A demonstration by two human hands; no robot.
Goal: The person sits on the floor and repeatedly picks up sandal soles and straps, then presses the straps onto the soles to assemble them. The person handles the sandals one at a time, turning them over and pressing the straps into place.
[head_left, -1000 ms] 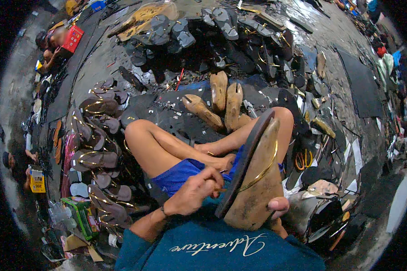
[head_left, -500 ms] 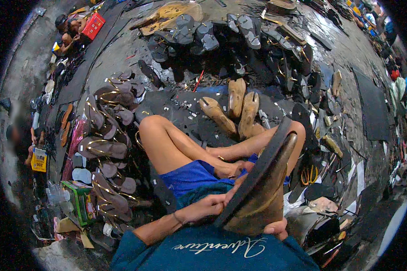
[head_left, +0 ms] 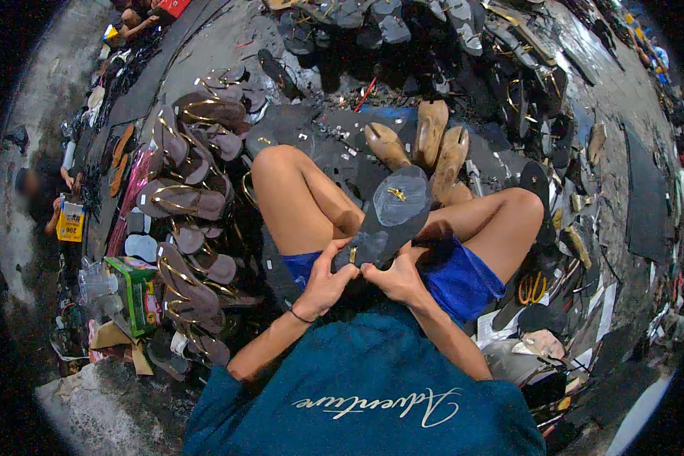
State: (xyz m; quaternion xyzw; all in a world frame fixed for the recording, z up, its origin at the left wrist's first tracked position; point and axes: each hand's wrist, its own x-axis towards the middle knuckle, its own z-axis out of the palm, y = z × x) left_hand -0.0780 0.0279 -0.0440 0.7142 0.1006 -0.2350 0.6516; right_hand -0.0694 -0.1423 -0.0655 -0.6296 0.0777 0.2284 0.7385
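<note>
We look down past a teal shirt at a seated person's bare knees, spread over a dark mat (head_left: 300, 121) on a littered floor (head_left: 99, 418). Between the knees, above the near part of the mat, is a dark sandal sole (head_left: 384, 224), turned underside up and slanting so that its far end points toward the mat's far right corner. Two pale grey patches show on it, each with a scrap of gold strap: one at the broad far end, one near the close end. The left hand (head_left: 323, 287) and the right hand (head_left: 399, 280) grip that close end from either side. Both thumbs bear on it, their tips near each other, just below the smaller gold scrap; the other fingers mostly curl out of sight, so we cannot tell how tightly they pinch. Whether anything lies under the sole is hidden too. Beyond it, toward the mat's far right corner, wooden foot forms (head_left: 432, 133) lean together, and along the mat's left edge sandals with gold straps (head_left: 186, 199) are heaped. We judge the step in hand to be pressing or working the close end around its strap; the next move seems to call for firm, even thumb pressure, with the sole kept steady from below.
</note>
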